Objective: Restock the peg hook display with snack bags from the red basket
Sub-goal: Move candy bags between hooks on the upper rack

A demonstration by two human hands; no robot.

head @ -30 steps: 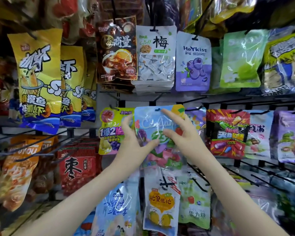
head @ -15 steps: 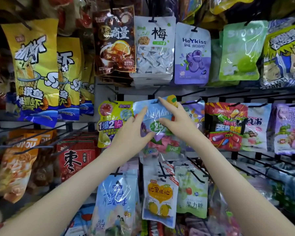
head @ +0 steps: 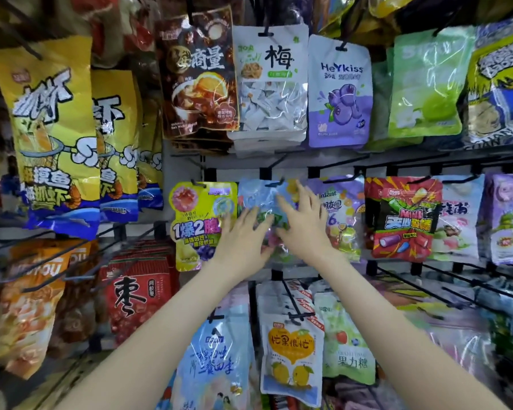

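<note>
A light blue snack bag (head: 256, 196) with fruit candies hangs on a black peg hook (head: 274, 182) in the middle row of the display. My left hand (head: 243, 238) lies against the bag's lower left with its fingers stretched out. My right hand (head: 304, 223) presses flat on the bag's right side, fingers spread and pointing up and left. The two hands hide most of the bag's lower half. The red basket is out of view.
A yellow-green bag (head: 202, 226) hangs just left and a purple-white bag (head: 342, 214) just right. Plum (head: 268, 84) and blueberry (head: 338, 93) bags hang above, a lemon bag (head: 290, 356) below. Bare black hooks (head: 421, 288) stick out at lower right.
The blue bag has gone farther back along its hook toward the panel. Both hands followed it forward, and their thumb-and-finger hold has flattened into a press.
</note>
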